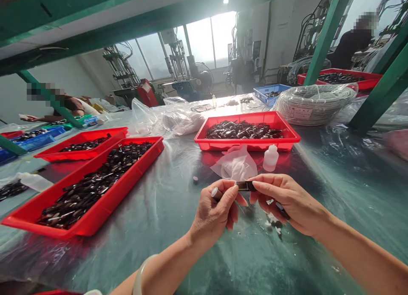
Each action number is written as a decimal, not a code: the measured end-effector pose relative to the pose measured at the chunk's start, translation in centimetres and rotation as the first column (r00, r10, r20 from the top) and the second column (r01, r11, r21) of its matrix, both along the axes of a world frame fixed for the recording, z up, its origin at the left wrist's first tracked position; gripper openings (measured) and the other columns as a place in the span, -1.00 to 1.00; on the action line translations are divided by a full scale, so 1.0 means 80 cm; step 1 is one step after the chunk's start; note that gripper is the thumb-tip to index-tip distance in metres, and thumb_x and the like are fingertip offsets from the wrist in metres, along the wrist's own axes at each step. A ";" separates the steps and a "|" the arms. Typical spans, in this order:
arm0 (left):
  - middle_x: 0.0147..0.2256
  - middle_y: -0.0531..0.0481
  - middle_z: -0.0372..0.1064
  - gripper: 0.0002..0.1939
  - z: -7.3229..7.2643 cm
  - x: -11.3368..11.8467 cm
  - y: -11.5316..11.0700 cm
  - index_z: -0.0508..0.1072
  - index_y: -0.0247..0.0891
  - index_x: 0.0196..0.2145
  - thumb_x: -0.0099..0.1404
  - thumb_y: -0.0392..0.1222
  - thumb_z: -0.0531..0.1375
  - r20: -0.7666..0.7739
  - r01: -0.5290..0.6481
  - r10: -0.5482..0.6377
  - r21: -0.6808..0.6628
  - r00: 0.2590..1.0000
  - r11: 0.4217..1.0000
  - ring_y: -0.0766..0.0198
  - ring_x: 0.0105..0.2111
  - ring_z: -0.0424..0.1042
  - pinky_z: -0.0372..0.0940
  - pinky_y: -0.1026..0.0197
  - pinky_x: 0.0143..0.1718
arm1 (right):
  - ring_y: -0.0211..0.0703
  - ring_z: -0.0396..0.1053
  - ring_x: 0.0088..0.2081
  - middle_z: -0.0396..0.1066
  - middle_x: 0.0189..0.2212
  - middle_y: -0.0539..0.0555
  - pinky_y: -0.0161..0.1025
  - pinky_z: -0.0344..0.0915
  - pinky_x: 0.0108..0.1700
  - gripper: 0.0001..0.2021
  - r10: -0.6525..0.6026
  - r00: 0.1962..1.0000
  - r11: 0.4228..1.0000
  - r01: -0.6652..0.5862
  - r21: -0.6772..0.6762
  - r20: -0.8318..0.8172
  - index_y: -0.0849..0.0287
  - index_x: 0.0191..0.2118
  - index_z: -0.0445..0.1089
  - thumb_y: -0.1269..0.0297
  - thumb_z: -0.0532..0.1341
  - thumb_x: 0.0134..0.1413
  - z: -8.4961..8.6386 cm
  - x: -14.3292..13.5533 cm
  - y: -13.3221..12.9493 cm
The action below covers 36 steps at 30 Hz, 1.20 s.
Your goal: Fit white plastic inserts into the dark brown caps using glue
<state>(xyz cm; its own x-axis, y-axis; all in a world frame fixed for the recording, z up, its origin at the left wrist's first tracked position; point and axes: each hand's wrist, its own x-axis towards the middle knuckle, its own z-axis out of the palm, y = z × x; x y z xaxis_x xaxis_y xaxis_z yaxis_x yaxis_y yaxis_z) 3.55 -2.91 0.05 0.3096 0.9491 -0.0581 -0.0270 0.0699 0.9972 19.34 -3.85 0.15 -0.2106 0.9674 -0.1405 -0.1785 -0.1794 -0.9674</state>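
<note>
A small dark brown, glossy plastic part (pixel 245 185) is pinched between the fingertips of both hands above the table. My left hand (pixel 212 210) closes on its left end. A short piece with a pale round end (pixel 216 194) also sticks out between that hand's thumb and fingers. At the part's other end, my right hand (pixel 288 199) grips with thumb and fingers. Another dark piece (pixel 282 211) is tucked under its curled fingers. Small white bits (pixel 270 220) lie on the table below. Just beyond the hands are a crumpled white plastic bag (pixel 237 164) and a small white bottle (pixel 270 158).
Red trays (pixel 247 145) of dark parts stand ahead and to the left (pixel 105 210). A white bottle (pixel 35 181) lies far left. A wrapped coil of cable (pixel 315 106) sits back right. Green posts (pixel 330 35) and an overhead shelf frame the table. Two people work farther off.
</note>
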 end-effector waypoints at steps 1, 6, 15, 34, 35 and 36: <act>-0.57 0.05 0.33 -0.79 -0.001 0.000 0.000 0.31 -0.34 -0.37 0.21 -0.10 0.10 0.016 -0.002 0.002 -0.002 1.000 1.000 0.49 -0.78 0.12 0.00 0.43 -0.84 | -0.47 0.06 -0.70 0.37 -0.58 -0.01 -0.53 -0.08 -0.81 -0.74 0.001 1.000 1.000 -0.001 0.000 -0.009 0.25 -0.33 0.45 0.14 0.22 -0.07 -0.001 0.000 0.000; -0.69 0.14 0.20 -0.76 -0.002 -0.002 0.004 0.37 -0.35 -0.34 0.18 -0.08 0.14 0.100 -0.041 0.044 -0.031 0.994 0.999 0.56 -0.79 0.00 -0.14 0.47 -0.81 | -0.48 0.03 -0.71 0.36 -0.60 0.01 -0.52 -0.08 -0.79 -0.76 0.111 0.992 0.994 -0.112 0.016 0.063 0.28 -0.41 0.47 0.17 0.21 -0.06 -0.007 -0.001 -0.003; -0.77 0.20 -0.01 -0.67 -0.004 -0.006 0.005 0.49 -0.40 -0.26 0.17 -0.05 0.16 0.143 0.076 -0.072 -0.023 0.987 0.997 0.56 -0.75 -0.11 -0.21 0.42 -0.74 | -0.55 0.03 -0.76 0.42 -0.57 0.02 -0.53 -0.13 -0.81 -0.80 0.087 0.993 0.996 -0.085 0.024 -0.085 0.26 -0.35 0.48 0.22 0.24 -0.05 -0.018 -0.017 -0.006; -0.72 0.22 -0.08 -0.73 -0.002 -0.005 0.006 0.41 -0.39 -0.52 0.04 -0.08 0.27 0.180 0.008 0.011 -0.104 0.984 0.995 0.59 -0.74 -0.13 -0.21 0.45 -0.75 | -0.52 0.00 -0.78 0.35 -0.65 -0.04 -0.50 -0.12 -0.79 -0.71 0.050 0.996 0.998 -0.052 -0.024 -0.069 0.26 -0.33 0.42 0.10 0.23 -0.06 -0.016 -0.019 -0.009; -0.70 0.21 -0.02 -0.74 0.000 -0.005 0.006 0.39 -0.37 -0.51 0.05 -0.08 0.26 0.196 -0.023 0.046 -0.120 0.980 0.993 0.59 -0.74 -0.07 -0.17 0.47 -0.77 | -0.51 0.00 -0.78 0.33 -0.67 -0.06 -0.50 -0.11 -0.78 -0.69 -0.011 0.996 0.999 0.007 -0.040 -0.091 0.26 -0.33 0.40 0.07 0.23 -0.07 -0.017 -0.019 -0.008; -0.66 0.18 0.08 -0.76 0.001 -0.005 0.006 0.36 -0.34 -0.49 0.06 -0.09 0.25 0.215 -0.030 0.060 -0.140 0.975 0.990 0.57 -0.74 0.02 -0.09 0.48 -0.78 | -0.50 0.00 -0.77 0.31 -0.68 -0.07 -0.50 -0.09 -0.78 -0.67 -0.075 0.990 0.996 0.069 -0.052 -0.116 0.25 -0.34 0.38 0.05 0.24 -0.09 -0.017 -0.019 -0.007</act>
